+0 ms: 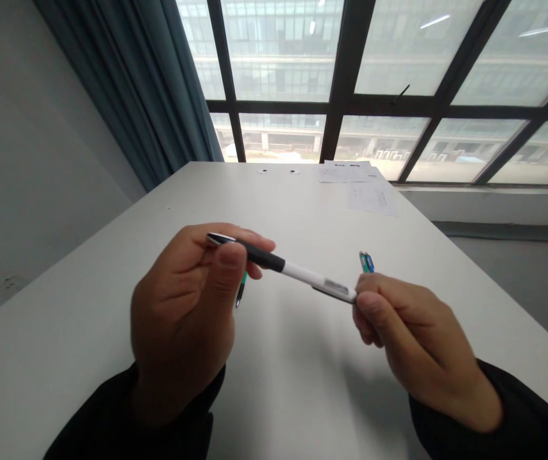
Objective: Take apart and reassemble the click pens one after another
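Note:
A white ballpoint pen [303, 275] with a black grip and a dark clip is held above the table, slanting down to the right. My left hand [190, 306] pinches its black tip end between thumb and fingers. At the other end, the thumb and forefinger of my right hand [408, 332] close on the clip end. Behind my left hand a green and black pen [241, 291] lies on the table, partly hidden. Just beyond my right hand lie a green pen [363, 262] and a blue pen [370, 262], side by side, their near ends covered.
The white table [87, 268] stretches away towards the window [283, 57]. Sheets of paper [372, 197] lie at its far right corner. Two small round fittings [263, 171] sit near the far edge. A blue curtain [125, 83] hangs at the left.

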Demonstrator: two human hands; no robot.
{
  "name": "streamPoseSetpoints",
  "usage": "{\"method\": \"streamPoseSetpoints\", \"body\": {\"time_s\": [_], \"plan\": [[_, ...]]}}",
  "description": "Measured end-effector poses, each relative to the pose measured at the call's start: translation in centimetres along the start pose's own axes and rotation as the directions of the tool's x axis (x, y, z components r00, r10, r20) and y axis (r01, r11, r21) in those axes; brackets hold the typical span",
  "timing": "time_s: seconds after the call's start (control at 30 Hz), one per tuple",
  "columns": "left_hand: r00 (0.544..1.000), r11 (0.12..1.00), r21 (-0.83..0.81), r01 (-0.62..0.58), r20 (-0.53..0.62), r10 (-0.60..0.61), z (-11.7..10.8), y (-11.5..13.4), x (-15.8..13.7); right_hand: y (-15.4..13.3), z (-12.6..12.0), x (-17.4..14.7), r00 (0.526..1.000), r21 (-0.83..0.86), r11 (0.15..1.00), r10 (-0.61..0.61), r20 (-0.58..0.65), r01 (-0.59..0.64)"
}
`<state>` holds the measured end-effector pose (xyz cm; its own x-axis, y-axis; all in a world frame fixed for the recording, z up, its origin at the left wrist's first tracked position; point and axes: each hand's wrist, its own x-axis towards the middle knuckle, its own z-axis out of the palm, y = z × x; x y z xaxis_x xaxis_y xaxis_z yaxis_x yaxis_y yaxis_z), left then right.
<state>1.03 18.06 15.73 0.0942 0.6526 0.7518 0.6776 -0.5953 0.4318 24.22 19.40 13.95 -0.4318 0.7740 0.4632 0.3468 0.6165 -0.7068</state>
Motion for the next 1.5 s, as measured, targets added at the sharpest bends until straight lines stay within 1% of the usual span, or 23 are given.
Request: {"method": "streamPoseSetpoints", "body": {"time_s": [0.03,0.07,0.1,0.13,0.17,0.2,0.23,0.3,0.37,0.43,0.57,0.73,0.87,1.0,1.03,1.1,1.2,1.23,1.3,1.4,1.47,1.5], "plan": [[0.999,0.998,-0.051,0.038,-0.005,-0.039,0.3,0.4,0.0,0.0,0.3,0.2,0.995,-0.014,1.000,-0.016,0.094,0.018],[0.997,0.992,-0.106,0.069,0.027,-0.067,0.6,0.9,0.0,0.0,0.5,0.3,0.980,-0.025,0.999,-0.026,0.199,0.031],[0.993,0.984,-0.154,0.095,0.086,-0.083,0.9,1.3,-0.1,0.1,0.7,0.4,0.956,-0.033,0.999,-0.030,0.290,0.042],[0.985,0.977,-0.187,0.107,0.157,-0.078,1.2,1.6,-0.1,0.2,0.8,0.5,0.934,-0.042,0.998,-0.024,0.355,0.042],[0.973,0.974,-0.202,0.105,0.224,-0.058,1.4,1.8,-0.2,0.2,0.9,0.5,0.925,-0.053,0.998,-0.010,0.380,0.033],[0.962,0.976,-0.202,0.086,0.273,-0.028,1.6,1.8,-0.2,0.3,0.8,0.5,0.933,-0.062,0.998,0.003,0.359,0.020],[0.955,0.981,-0.187,0.042,0.296,0.015,1.9,1.7,-0.3,0.4,0.7,0.4,0.954,-0.060,0.998,0.008,0.301,0.010],[0.950,0.991,-0.104,-0.086,0.291,0.113,2.3,1.2,-0.4,0.5,0.3,0.2,0.991,-0.054,0.999,0.004,0.136,0.003],[0.943,0.979,0.012,-0.204,0.272,0.193,2.7,0.8,-0.5,0.4,-0.2,0.1,1.000,-0.081,0.997,-0.012,0.005,0.012],[0.936,0.959,0.095,-0.269,0.262,0.237,2.9,0.5,-0.7,0.3,-0.3,0.0,0.998,-0.134,0.991,-0.032,-0.047,0.026],[0.928,0.936,0.129,-0.328,0.231,0.294,2.7,0.6,-0.8,0.2,0.0,0.0,0.994,-0.184,0.979,-0.100,-0.054,0.088],[0.914,0.930,0.102,-0.352,0.250,0.318,2.5,0.8,-0.7,0.5,0.1,-0.2,0.987,-0.220,0.969,-0.136,-0.089,0.114],[0.906,0.932,0.067,-0.357,0.269,0.328,2.6,0.7,-0.7,0.5,0.2,-0.2,0.984,-0.203,0.971,-0.149,-0.100,0.127],[0.898,0.931,0.040,-0.363,0.281,0.338,2.7,0.5,-0.7,0.8,0.4,-0.2,0.974,-0.129,0.978,-0.182,-0.135,0.164],[0.899,0.932,0.038,-0.361,0.281,0.337,2.8,0.5,-0.7,0.9,0.4,-0.2,0.973,-0.106,0.981,-0.175,-0.147,0.160],[0.902,0.934,0.047,-0.354,0.282,0.328,2.8,0.5,-0.7,0.9,0.4,-0.2,0.981,-0.063,0.992,-0.117,-0.154,0.108],[0.905,0.932,0.069,-0.355,0.277,0.323,2.8,0.6,-0.7,0.8,0.2,0.0,0.993,-0.062,0.998,-0.020,-0.114,0.013],[0.905,0.931,0.076,-0.357,0.276,0.325,2.9,0.6,-0.7,0.7,0.1,0.0,0.995,-0.085,0.996,-0.008,-0.098,0.000],[0.905,0.927,0.091,-0.363,0.271,0.328,2.9,0.6,-0.8,0.6,0.0,0.1,0.996,-0.104,0.995,-0.020,-0.087,0.011],[0.909,0.927,0.111,-0.358,0.268,0.319,2.9,0.6,-0.8,0.6,0.0,0.2,0.994,0.009,0.999,-0.043,-0.104,0.044],[0.910,0.929,0.115,-0.351,0.278,0.309,2.9,0.6,-0.9,0.7,0.1,0.1,0.994,0.092,0.996,-0.002,-0.109,0.012],[0.907,0.930,0.115,-0.349,0.289,0.305,2.9,0.5,-0.9,0.7,0.0,0.1,0.995,0.106,0.994,0.027,-0.098,-0.017]]}}
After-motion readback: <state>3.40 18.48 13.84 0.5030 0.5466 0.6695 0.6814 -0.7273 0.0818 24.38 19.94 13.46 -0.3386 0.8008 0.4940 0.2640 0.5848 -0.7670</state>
